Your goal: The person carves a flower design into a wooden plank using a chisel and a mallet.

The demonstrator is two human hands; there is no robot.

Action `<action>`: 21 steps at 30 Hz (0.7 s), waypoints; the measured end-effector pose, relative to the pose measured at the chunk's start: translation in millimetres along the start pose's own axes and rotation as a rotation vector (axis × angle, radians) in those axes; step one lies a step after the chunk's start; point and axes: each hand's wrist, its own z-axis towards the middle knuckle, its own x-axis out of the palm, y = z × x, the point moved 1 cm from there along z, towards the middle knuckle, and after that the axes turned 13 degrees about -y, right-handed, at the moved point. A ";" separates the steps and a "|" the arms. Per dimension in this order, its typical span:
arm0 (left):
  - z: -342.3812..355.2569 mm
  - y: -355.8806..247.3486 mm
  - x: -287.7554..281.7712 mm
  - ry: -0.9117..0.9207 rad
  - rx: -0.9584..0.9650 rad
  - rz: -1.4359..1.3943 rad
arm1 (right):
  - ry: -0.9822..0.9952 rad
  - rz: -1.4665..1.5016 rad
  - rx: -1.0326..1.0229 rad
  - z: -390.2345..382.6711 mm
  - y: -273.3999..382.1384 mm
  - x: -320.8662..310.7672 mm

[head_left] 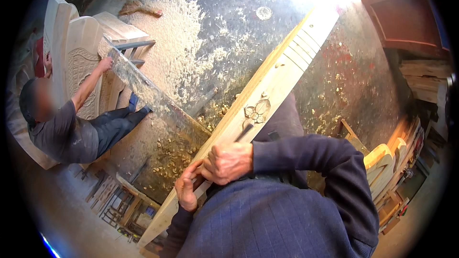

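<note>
Head view. Right hand (228, 161) clenched around a dark-shafted carving tool (243, 133), tip aimed at the carved flower (256, 110). Left hand (186, 190) curled just below, fingers pinching the same tool low down and resting against the near end of the long pale plank (267, 91).

Plank laid diagonally over the worktop (224, 52), running from its near left edge toward the bright far right corner; flower cut about midway along, grooved panels farther up. Looks stiff, long and fairly heavy, unlikely to flex; carved petals probably fragile at the edges, so better gripped along the plain sides than over the relief. Tool slim and rigid, likely sharp at the tip.

Right forearm crossing in from the right in a dark blue sleeve, elbow bent high; left forearm rising from the lower edge, wrist tucked.

Sawdust (177, 33) heaped at the worktop's far left. Another person (71, 129) at the left, one hand on a pale carved panel (79, 67).
</note>
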 end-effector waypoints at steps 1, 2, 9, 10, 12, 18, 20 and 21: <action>-0.3 -16.4 4.4 0.006 -0.006 -0.009 | 0.006 -0.027 0.038 -2.4 7.7 -5.1; -2.3 -26.9 7.8 -0.002 -0.011 -0.020 | 0.008 -0.044 0.065 -4.9 14.0 -9.1; 15.3 -23.5 7.9 -0.086 0.150 0.085 | -0.049 -0.103 0.385 -22.9 15.4 -33.8; 17.6 -23.3 8.5 -0.117 0.178 0.088 | -0.072 -0.126 0.414 -26.8 15.1 -39.2; 21.8 -27.0 10.7 -0.178 0.231 0.099 | -0.164 -0.128 0.537 -37.5 17.1 -53.1; 56.7 -61.7 85.9 -0.004 1.013 0.717 | -0.280 -0.181 0.632 -48.7 34.6 -88.0; 68.8 -66.7 113.4 0.040 1.126 0.808 | -0.282 -0.132 0.530 -47.0 38.8 -92.0; 73.5 -66.2 121.8 0.043 1.136 0.825 | -0.284 -0.116 0.528 -43.9 41.5 -93.2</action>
